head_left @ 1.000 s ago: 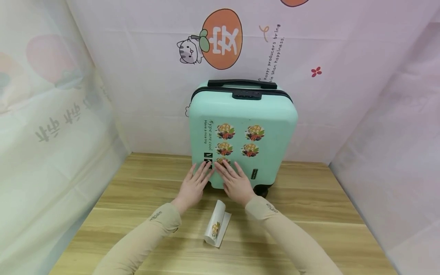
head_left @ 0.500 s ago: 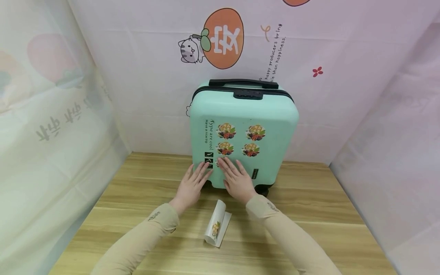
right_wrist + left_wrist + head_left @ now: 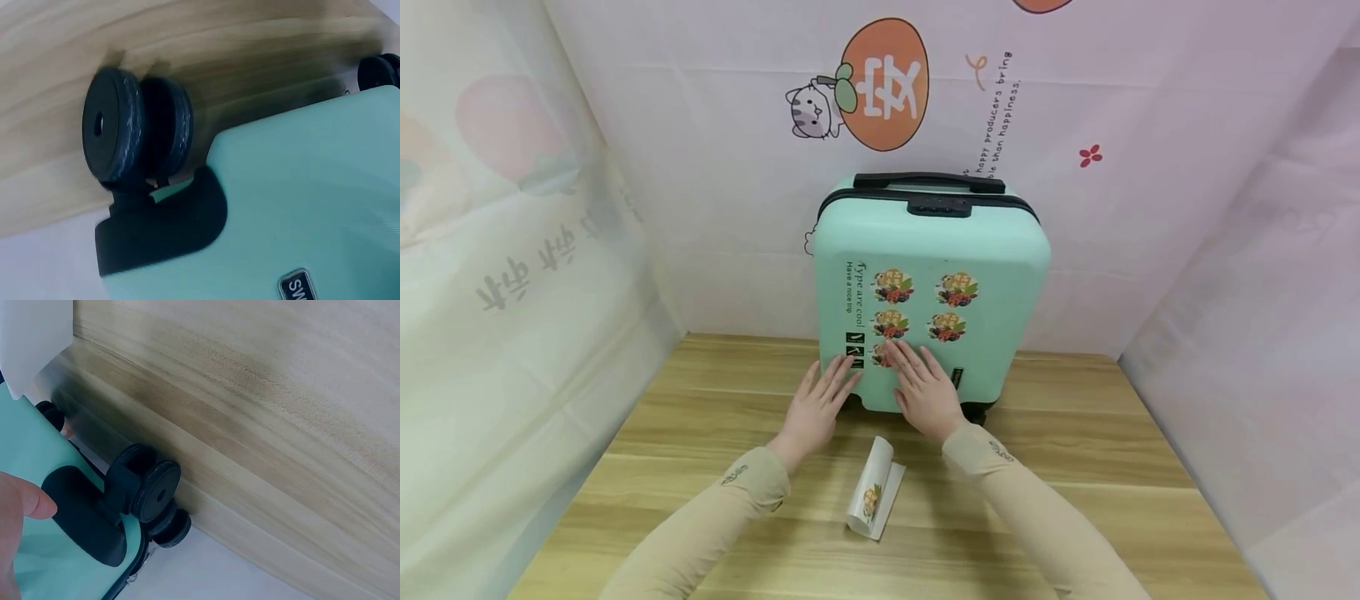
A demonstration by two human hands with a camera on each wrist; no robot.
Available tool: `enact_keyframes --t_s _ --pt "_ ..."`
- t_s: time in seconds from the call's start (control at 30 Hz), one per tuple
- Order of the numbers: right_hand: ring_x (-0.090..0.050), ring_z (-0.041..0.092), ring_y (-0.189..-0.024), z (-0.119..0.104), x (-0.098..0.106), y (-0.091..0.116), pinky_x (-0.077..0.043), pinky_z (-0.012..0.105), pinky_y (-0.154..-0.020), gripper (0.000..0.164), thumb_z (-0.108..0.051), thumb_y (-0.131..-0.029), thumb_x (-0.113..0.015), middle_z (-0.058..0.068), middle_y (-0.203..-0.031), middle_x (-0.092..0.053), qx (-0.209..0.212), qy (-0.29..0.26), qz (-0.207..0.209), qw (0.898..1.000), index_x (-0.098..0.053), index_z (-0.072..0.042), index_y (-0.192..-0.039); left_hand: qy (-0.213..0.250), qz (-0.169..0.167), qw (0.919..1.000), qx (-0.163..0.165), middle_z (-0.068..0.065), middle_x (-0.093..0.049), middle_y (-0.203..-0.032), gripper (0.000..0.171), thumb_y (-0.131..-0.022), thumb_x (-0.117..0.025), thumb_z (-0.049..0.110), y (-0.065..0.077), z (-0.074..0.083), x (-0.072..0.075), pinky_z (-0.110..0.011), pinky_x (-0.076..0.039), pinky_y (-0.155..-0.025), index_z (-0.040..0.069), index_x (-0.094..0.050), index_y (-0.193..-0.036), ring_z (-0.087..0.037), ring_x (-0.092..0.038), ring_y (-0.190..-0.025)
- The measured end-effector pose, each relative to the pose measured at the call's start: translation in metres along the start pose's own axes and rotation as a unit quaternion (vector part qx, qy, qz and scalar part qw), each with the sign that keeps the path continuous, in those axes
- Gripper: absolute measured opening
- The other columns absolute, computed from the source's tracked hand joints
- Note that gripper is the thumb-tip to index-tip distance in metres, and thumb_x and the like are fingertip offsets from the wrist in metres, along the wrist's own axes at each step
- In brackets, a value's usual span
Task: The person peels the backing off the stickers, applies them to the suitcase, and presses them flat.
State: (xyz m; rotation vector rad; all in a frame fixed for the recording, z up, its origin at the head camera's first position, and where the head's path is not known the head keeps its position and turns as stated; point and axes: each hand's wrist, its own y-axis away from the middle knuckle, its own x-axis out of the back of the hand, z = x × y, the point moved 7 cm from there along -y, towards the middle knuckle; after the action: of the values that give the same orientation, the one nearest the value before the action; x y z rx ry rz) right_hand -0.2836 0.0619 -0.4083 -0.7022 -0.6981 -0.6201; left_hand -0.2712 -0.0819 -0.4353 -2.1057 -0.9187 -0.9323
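A mint-green suitcase [image 3: 1000, 267] stands upright on the wooden table. Round fruit stickers [image 3: 956, 289] are on its front in two columns. Straight fingers of my right hand [image 3: 927, 396] rest at the lowest left-column sticker [image 3: 877, 355], covering its right part. My left hand [image 3: 814, 412] lies against the lower left of the front, fingers spread and extended near the small black icons [image 3: 854, 337]. In the left wrist view a fingertip [image 3: 39, 503] is by the black wheel housing [image 3: 81, 515]. The right wrist view shows the suitcase's corner wheel [image 3: 109, 125], with no hand in it.
A curled white sticker sheet [image 3: 871, 492], bearing one fruit sticker, lies on the table [image 3: 715, 467] between the forearms. Behind the suitcase hangs a printed cloth [image 3: 737, 233]; more cloth encloses both sides. The suitcase's black handle [image 3: 928, 181] is on top.
My right hand has slid a little up and to the right, uncovering part of the lowest left sticker. My left hand has shifted slightly left and down. The curled sheet stays put.
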Motion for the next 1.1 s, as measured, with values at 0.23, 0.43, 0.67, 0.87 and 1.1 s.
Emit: enact_keyframes --t_s 0.23,0.43,0.67,0.87,1.1 --pt "-0.001 0.016 -0.147 -0.015 0.003 -0.002 -0.003 0.037 -0.121 0.065 -0.043 -0.096 -0.049 -0.004 -0.159 -0.013 0.065 -0.024 0.028 0.997 -0.023 -0.019 -0.151 -0.020 -0.024 0.9995 0.000 -0.010 0.003 -0.159 0.081 -0.089 -0.059 0.038 0.001 0.002 -0.003 -0.046 -0.012 -0.119 0.017 -0.014 -0.153 -0.025 -0.004 -0.147" --pt "0.007 0.015 -0.146 -0.013 -0.001 -0.004 0.001 0.038 -0.120 0.068 -0.046 -0.097 -0.045 -0.006 -0.160 -0.005 0.061 0.021 0.000 0.998 -0.015 -0.021 -0.153 -0.019 -0.022 0.9996 -0.002 -0.009 -0.003 -0.160 0.080 -0.089 -0.058 0.038 0.001 0.003 -0.004 -0.046 -0.012 -0.119 0.017 -0.015 -0.153 -0.025 -0.004 -0.147" --pt "0.018 0.018 -0.143 0.002 0.002 -0.001 -0.001 0.037 -0.120 0.074 -0.047 -0.097 -0.044 0.001 -0.154 0.018 0.014 0.018 0.003 1.000 -0.006 -0.014 -0.151 -0.020 -0.040 0.9990 0.002 -0.009 -0.001 -0.160 0.079 -0.090 -0.057 0.037 0.000 0.001 -0.003 -0.046 -0.009 -0.119 0.017 -0.014 -0.153 -0.025 -0.002 -0.147" --pt "0.013 0.018 -0.144 -0.007 0.006 -0.004 -0.003 0.036 -0.120 0.069 -0.046 -0.097 -0.046 0.000 -0.158 0.003 0.045 -0.003 0.027 0.999 -0.018 -0.015 -0.152 -0.013 -0.039 0.9991 0.003 -0.009 -0.003 -0.160 0.083 -0.088 -0.060 0.040 0.001 0.001 -0.003 -0.046 -0.010 -0.119 0.017 -0.014 -0.153 -0.025 -0.003 -0.147" --pt "0.006 0.015 -0.146 -0.011 0.002 -0.005 0.001 0.036 -0.120 0.069 -0.049 -0.098 -0.040 -0.005 -0.160 -0.004 0.065 0.033 -0.005 0.997 -0.012 -0.019 -0.153 -0.014 -0.040 0.9991 0.002 -0.010 0.003 -0.159 0.081 -0.089 -0.059 0.038 0.001 0.001 -0.003 -0.047 -0.007 -0.119 0.017 -0.013 -0.153 -0.025 -0.001 -0.147"
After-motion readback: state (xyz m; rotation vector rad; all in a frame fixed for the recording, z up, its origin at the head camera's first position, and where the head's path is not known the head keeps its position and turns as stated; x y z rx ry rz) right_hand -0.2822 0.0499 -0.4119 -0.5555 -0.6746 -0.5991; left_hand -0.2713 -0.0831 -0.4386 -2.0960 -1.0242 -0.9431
